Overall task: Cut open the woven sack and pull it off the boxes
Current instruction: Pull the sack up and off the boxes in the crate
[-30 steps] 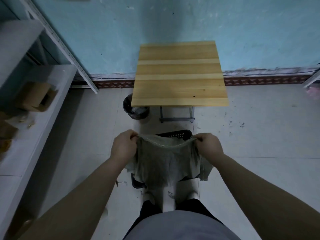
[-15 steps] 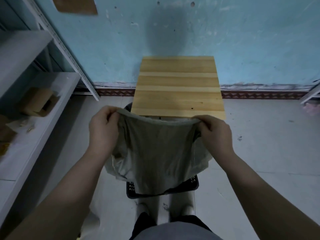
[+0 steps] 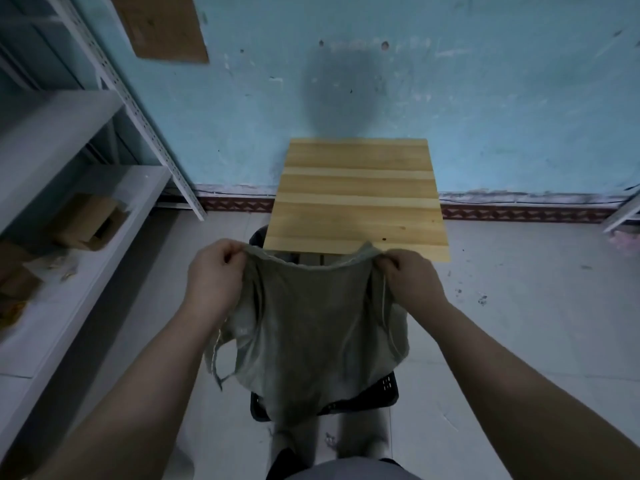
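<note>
the sack (image 3: 311,327) hangs in the air between both hands, above a black crate (image 3: 384,393) on the floor. the left hand (image 3: 214,275) and right hand (image 3: 412,282), knuckles up and arms outstretched, each pinch a top corner. its top edge runs left to right and sags; the body hangs down, limp, grey, creased and frayed at the lower left.

- One view only — a wide-angle camera worn on the head, facing forward and tilted steeply down.
- Nearest, mid-frame: the left hand (image 3: 214,271) and right hand (image 3: 412,284) gripping the woven sack (image 3: 311,323), forearms entering from the bottom corners.
- Beyond them — the table (image 3: 356,202) and its near edge, then the wall (image 3: 502,116) across the top.
</note>
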